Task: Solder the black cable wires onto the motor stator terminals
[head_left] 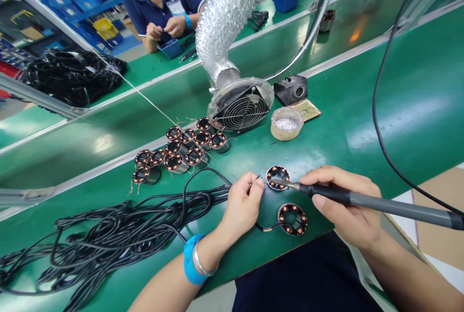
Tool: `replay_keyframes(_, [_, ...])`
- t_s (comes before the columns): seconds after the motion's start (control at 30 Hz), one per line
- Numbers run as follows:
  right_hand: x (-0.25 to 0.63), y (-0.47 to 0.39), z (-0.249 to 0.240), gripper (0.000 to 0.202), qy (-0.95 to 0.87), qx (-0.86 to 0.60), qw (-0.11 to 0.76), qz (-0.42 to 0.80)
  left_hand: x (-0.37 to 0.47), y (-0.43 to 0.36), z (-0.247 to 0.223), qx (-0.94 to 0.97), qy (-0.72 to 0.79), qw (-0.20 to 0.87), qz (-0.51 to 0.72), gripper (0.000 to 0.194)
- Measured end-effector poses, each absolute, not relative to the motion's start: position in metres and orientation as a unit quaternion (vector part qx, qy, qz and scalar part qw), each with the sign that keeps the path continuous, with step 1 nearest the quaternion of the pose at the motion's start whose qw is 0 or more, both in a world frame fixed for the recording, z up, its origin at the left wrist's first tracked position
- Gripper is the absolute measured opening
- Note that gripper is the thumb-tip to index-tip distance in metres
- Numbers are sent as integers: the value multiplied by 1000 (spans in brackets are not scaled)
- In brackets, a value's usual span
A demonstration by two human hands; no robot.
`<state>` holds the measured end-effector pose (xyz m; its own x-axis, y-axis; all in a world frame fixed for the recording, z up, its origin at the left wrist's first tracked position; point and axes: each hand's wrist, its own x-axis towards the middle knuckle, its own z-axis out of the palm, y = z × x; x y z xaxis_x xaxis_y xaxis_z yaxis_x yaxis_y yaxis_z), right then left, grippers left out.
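My right hand is wrapped round a soldering iron, whose metal tip reaches across a copper-wound motor stator toward its left rim. My left hand pinches a thin wire beside that stator, close to the iron's tip. The exact contact between tip and wire is too small to make out. Nearer to me lies a second stator, with a dark cable running from its left side under my left hand. A blue wrist strap circles my left wrist.
Several stators stand grouped at the left, behind a heap of black cables. A fume extractor with a silver duct, a tub of metallic bits and an iron holder stand behind. A co-worker sits across. The iron's cord hangs right.
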<state>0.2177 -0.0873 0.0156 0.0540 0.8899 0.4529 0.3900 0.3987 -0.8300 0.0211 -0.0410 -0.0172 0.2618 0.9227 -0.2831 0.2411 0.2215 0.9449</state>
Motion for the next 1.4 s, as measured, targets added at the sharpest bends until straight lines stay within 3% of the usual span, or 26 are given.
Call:
replay_keyframes(0.27, [217,-88,15,17,-647,-492,541,216,21,-42,-17,557,534,561,302,34])
replay_keyframes(0.43, [206,-73,3,33,-684,-495,505,180,21,-39,-17,533,531,586,301,32])
replay_keyframes(0.57, [190,-57,-8,23,-716,-461,493,180,20,-39,-18,516,526,602,308,35])
replay_keyframes(0.8, [180,-55,-19,18,-697,-495,515,62,26,-45,-25,524,529,580,329,37])
replay_keyframes(1.23, [202,-74,-2,38,-673,-496,524,161,28,-42,-17,565,532,547,313,30])
replay_keyframes(1.4, [217,-85,17,27,-671,-473,534,199,29,-41,-16,564,533,547,315,29])
